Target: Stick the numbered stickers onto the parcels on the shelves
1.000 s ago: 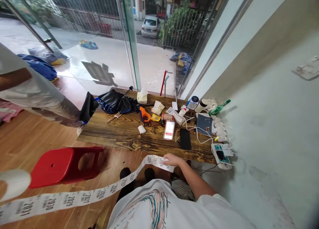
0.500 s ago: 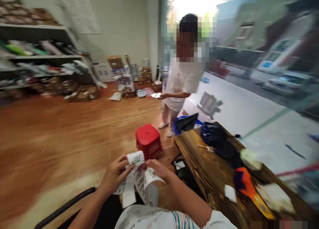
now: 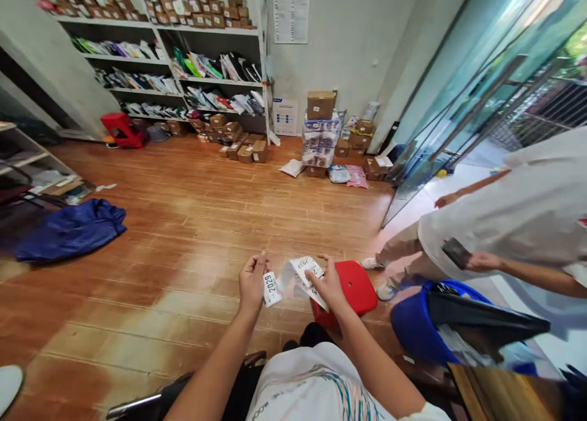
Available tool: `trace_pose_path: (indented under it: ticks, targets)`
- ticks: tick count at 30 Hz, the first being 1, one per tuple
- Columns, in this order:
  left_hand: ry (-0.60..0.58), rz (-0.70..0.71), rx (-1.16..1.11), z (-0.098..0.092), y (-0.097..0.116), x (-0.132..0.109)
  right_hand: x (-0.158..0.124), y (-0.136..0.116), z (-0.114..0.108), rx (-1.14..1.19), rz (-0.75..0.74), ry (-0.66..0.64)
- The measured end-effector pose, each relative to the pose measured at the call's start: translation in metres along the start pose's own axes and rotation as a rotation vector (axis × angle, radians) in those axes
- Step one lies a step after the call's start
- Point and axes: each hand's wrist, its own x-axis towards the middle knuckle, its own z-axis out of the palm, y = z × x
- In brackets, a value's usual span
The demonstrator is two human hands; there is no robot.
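A strip of white printed number labels (image 3: 271, 289) hangs from my left hand (image 3: 252, 283), whose thumb and fingers pinch its edge; "2029" reads on it. My right hand (image 3: 331, 285) is closed on another stretch of white labels (image 3: 306, 266) marked "2032", with a second piece showing under the fingers. Between the hands a pale, curled part of the strip spans the gap, blurred, so I cannot tell whether it is one continuous piece. Just past my right hand stands a red plastic stool (image 3: 355, 285).
A person in a white shirt (image 3: 513, 207) stands at the right, holding a dark phone-like object (image 3: 456, 253). Before them is a blue bin (image 3: 415, 326) with black plastic inside. A wooden table corner (image 3: 499, 393) juts in lower right. Parcel shelves (image 3: 215, 79) line the back wall.
My view has swung left, taking most of the table out of sight. My hands have moved apart with labels in both. The other person appears closer at the right.
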Motion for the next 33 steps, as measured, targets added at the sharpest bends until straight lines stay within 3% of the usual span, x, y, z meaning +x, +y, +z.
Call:
trace_pose_path:
  ticks: [3, 7, 10, 14, 17, 19, 23, 27, 29, 33]
  targets:
    - [0.209, 0.057, -0.113, 0.009, 0.003, 0.070, 0.054, -0.008, 0.035, -0.155, -0.097, -0.227]
    - [0.329, 0.128, -0.161, 0.028, 0.003, 0.173, 0.137, -0.016, 0.097, -0.004, -0.093, -0.386]
    - [0.249, 0.172, -0.116, 0.038, 0.013, 0.261, 0.226, -0.021, 0.141, 0.180, -0.026, -0.391]
    - [-0.089, 0.143, -0.017, 0.033, 0.050, 0.387, 0.368, -0.036, 0.195, 0.439, 0.216, -0.398]
    - [-0.406, 0.072, 0.054, 0.011, 0.087, 0.473, 0.465, -0.055, 0.240, 0.509, 0.299, -0.424]
    - [-0.484, 0.039, 0.113, -0.010, 0.109, 0.525, 0.520, -0.066, 0.275, 0.478, 0.292, -0.482]
    - [-0.264, 0.060, 0.177, -0.058, 0.137, 0.626, 0.611, -0.076, 0.361, 0.331, 0.079, -0.634]
    - [-0.049, 0.139, 0.180, -0.109, 0.154, 0.741, 0.700, -0.078, 0.464, 0.213, -0.077, -0.608]
    - [-0.054, 0.134, 0.140, -0.135, 0.169, 0.803, 0.746, -0.081, 0.516, 0.218, -0.109, -0.589]
    - [-0.179, 0.091, 0.107, -0.179, 0.217, 0.926, 0.837, -0.098, 0.609, 0.226, -0.165, -0.536]
